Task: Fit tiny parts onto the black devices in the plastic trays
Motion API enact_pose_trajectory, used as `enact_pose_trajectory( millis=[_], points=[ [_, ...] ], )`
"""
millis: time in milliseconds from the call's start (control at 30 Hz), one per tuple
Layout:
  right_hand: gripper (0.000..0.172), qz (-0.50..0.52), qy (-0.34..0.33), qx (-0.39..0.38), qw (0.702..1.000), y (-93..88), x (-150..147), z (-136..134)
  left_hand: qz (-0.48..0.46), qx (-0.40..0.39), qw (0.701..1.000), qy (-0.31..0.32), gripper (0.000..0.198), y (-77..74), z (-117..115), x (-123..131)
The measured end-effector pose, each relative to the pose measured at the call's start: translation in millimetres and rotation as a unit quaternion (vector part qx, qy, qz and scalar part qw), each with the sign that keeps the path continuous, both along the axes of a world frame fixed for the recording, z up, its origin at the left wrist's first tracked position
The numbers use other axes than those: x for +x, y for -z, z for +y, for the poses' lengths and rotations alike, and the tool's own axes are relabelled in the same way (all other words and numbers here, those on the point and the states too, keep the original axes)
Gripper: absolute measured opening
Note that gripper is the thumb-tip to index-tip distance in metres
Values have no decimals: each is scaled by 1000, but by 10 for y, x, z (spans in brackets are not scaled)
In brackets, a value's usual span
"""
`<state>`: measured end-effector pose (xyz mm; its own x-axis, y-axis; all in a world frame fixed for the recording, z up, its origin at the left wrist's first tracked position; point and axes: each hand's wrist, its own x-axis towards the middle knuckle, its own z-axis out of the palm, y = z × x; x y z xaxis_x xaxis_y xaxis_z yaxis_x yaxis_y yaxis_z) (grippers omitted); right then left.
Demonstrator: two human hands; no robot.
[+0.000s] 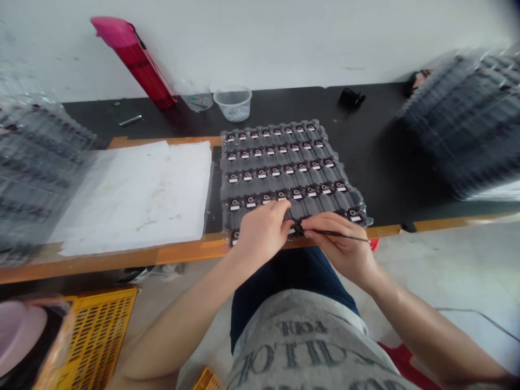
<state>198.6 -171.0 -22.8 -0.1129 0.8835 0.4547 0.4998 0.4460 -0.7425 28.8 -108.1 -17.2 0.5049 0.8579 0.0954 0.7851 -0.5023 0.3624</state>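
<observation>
1. Right hand [346, 253] grasps a thin dark tool [341, 234]; left hand [262, 228] has thumb and fingertips by a small dark part [299, 227], cannot tell if pinching.
2. Part lies in the nearest row of the clear tray [260, 186], along the worktop's [382, 146] near edge.
3. Judged step: fine tool work on this part. Next move calls for steadiness, neighbours undisturbed.
</observation>
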Motion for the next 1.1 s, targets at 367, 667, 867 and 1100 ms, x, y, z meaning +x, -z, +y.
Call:
enact_pose_trajectory(
  millis=[367, 667, 867, 1100],
  points=[
    [18, -1, 0, 0, 1000, 1, -4, 3, -2, 4, 1000, 7, 26, 18, 1, -6],
    [18, -3, -4, 8, 1000, 1, -4, -2, 0, 7, 1000, 7, 25, 15, 4, -2],
    [18, -6, -5, 10, 1000, 3, 2, -1, 2, 6, 1000, 7, 25, 7, 3, -4],
    [19, 3, 0, 10, 1000, -3, 7, -8, -7, 6, 1000, 4, 26, 27, -4, 6]
  ],
)
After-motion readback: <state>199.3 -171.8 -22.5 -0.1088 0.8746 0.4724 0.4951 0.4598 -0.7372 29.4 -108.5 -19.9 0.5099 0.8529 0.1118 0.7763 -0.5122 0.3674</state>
